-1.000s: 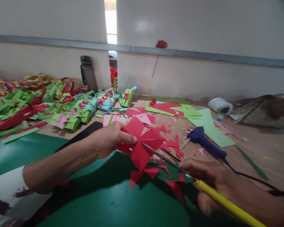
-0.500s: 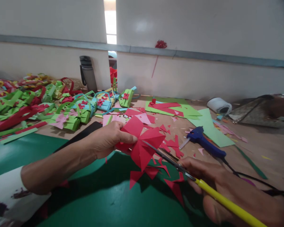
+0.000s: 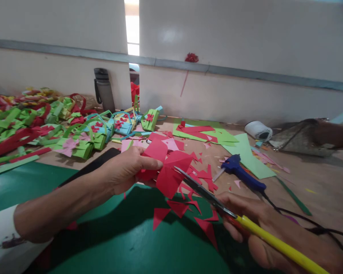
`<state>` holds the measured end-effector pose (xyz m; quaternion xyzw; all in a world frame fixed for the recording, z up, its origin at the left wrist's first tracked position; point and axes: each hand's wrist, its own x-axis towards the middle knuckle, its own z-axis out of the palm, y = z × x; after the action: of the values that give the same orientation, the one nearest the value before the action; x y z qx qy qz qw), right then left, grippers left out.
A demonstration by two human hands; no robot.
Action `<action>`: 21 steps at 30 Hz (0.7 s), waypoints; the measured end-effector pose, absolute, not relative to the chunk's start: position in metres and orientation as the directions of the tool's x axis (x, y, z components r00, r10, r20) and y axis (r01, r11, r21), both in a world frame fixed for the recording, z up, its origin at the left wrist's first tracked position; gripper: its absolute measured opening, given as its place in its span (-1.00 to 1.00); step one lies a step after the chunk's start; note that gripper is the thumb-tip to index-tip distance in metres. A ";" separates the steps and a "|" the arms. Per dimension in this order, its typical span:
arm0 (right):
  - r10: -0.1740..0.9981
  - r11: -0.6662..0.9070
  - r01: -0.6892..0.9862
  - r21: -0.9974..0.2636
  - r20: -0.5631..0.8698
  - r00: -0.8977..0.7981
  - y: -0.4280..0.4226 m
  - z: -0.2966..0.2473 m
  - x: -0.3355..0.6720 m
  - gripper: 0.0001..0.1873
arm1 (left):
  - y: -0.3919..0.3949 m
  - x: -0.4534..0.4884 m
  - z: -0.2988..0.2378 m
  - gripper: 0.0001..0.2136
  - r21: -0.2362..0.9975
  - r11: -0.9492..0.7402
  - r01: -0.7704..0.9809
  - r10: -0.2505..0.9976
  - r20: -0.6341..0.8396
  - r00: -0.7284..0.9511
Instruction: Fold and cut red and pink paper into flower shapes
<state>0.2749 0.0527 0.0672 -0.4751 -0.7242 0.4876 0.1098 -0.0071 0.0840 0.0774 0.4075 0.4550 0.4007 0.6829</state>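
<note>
My left hand (image 3: pixel 125 170) pinches a folded piece of red paper (image 3: pixel 167 167) above the table, thumb on top. My right hand (image 3: pixel 263 228) grips yellow-handled scissors (image 3: pixel 214 199); the blades point up and left, and their tips meet the red paper's right edge. Red paper offcuts (image 3: pixel 185 213) lie on a dark green sheet (image 3: pixel 137 236) below both hands. A blue glue gun (image 3: pixel 241 173) with a black cord rests on the table just beyond my right hand.
Several green and blue paper baskets (image 3: pixel 82 142) and coloured strips crowd the left of the table. A grey bottle (image 3: pixel 104 89) stands by the wall. Green and red sheets (image 3: pixel 205 133), a white tape roll (image 3: pixel 258 130) and a grey bag (image 3: pixel 303 139) lie at the back right.
The view has shifted a little. The red paper has turned in my left hand, and the scissor blades have closed further into its edge.
</note>
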 end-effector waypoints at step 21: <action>0.808 -0.063 0.478 -0.876 -0.326 -0.491 0.050 0.060 0.273 -0.73 | 0.083 -0.008 0.078 -0.89 0.907 0.367 -0.206 0.909 -0.303 0.285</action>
<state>0.2727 0.0502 0.0604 -0.4815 -0.6678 0.5472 0.1506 -0.0079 0.0833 0.0777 0.3958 0.4443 0.3998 0.6972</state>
